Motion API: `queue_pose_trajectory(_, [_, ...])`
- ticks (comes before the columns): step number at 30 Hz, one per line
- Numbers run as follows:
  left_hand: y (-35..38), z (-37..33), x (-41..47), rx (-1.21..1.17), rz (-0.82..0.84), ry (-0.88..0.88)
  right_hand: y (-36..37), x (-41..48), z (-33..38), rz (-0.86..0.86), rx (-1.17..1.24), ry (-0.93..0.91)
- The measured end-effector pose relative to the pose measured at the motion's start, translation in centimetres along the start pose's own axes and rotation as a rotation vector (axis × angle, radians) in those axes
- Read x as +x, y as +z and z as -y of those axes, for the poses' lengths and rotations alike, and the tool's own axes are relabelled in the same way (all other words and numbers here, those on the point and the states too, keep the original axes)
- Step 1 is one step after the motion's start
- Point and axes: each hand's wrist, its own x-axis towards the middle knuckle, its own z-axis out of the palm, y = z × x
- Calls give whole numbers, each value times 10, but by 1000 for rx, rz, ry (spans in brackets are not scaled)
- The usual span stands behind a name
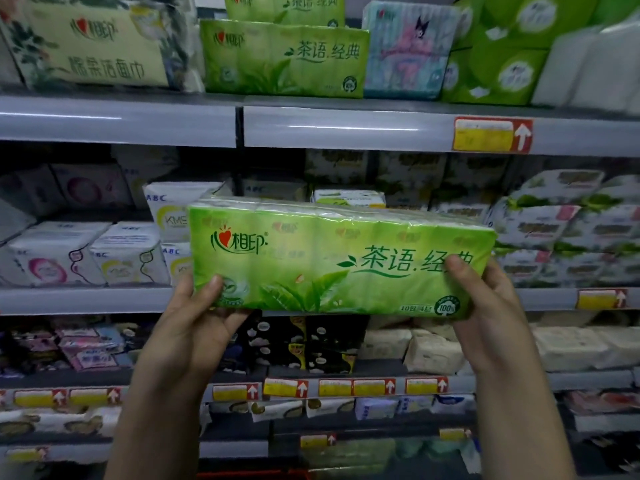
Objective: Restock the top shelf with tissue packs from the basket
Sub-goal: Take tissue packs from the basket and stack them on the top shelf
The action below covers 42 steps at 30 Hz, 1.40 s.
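You've got the green tissue pack (332, 261) in both hands: left hand (194, 327) cupping its lower left corner, right hand (485, 306) round the lower right end. Thumbs are pressed on the front face, fingers wrapped behind. The pack is upright, label toward you, in front of the middle shelves. The top shelf (346, 129) lip is well above your thumbs, and the matching green packs (284, 60) stand above and slightly left of your grip.

Handling, my read: light, soft, not fragile. It's a film-wrapped row of small packets, so it will likely flex at the seams if you take it one-handed by an end. The film looks slick (glare along the top edge), so keep both ends pinched.

Hard to tell:
- your fingers behind the pack are hidden
- the upper green pack up top is cut off by the frame, so headroom is unknown
- the basket isn't clearly in view — a red strip below your wrists may be it
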Motion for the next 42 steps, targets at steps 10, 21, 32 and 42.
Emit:
queue_pose_trajectory(10, [38, 2, 6, -2, -4, 138, -7, 30, 21, 106, 93, -58])
queue_pose_trajectory(21, [52, -40, 24, 26, 58, 243, 29, 49, 51, 192, 110, -158])
queue_pose_trajectory(32, [76, -74, 46, -53, 149, 321, 54, 62, 85, 233, 125, -331])
queue_pose_trajectory(42, [106, -120, 75, -107, 201, 365, 83, 79, 123, 267, 215, -394])
